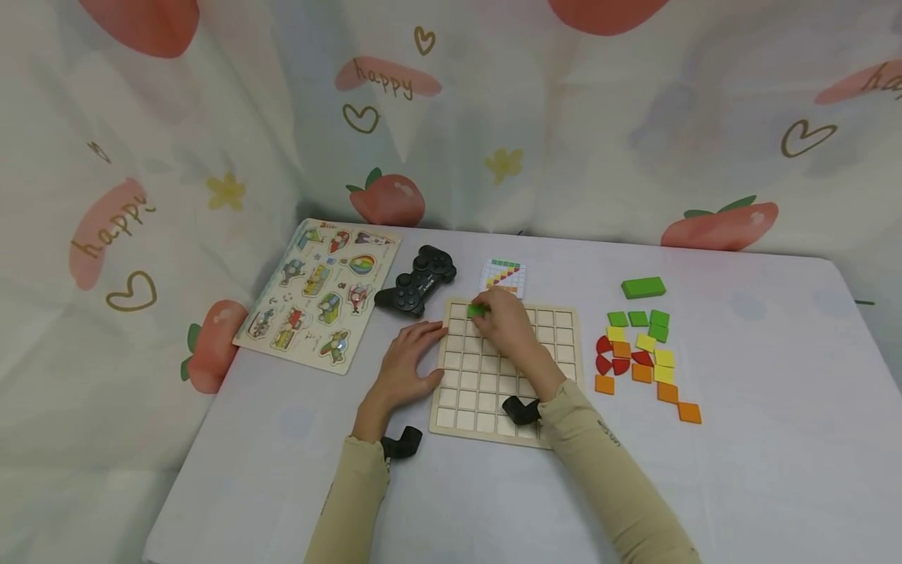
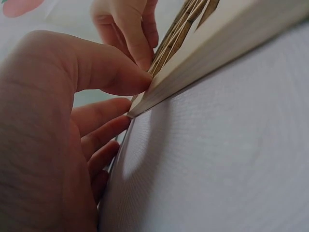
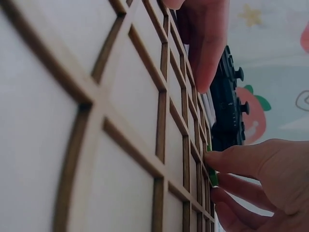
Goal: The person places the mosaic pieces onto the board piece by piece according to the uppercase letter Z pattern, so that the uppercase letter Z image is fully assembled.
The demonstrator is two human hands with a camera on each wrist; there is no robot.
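The fingers of the right hand (image 1: 509,323) pinch a flat green square tile (image 1: 475,311) at a far-row compartment of the pale wooden grid board (image 1: 467,381); whether it is fully seated cannot be told. The left hand (image 1: 405,364), fingers loosely extended, touches the board's left edge on the white-covered bench (image 1: 775,439).
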